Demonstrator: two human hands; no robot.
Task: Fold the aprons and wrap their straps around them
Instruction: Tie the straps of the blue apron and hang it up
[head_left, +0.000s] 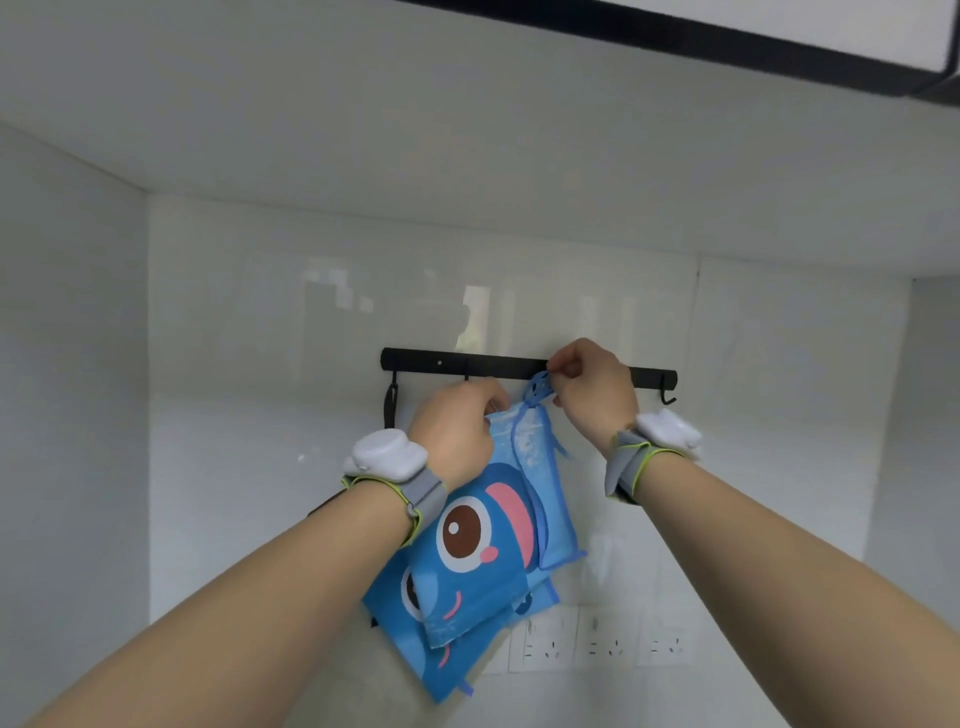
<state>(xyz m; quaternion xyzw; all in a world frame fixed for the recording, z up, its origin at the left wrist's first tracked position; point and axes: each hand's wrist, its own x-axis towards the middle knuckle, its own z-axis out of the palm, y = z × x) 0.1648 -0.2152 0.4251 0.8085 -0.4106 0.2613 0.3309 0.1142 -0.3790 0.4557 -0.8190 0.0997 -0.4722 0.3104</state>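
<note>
Two hands up at hook rail: right hand pinches strap loop, left hand grips apron top. Lift loop clear, support fabric.

A black hook rail on the white wall before me, three sockets below, a dark-edged cabinet overhead.

Two aprons, two hands.
</note>
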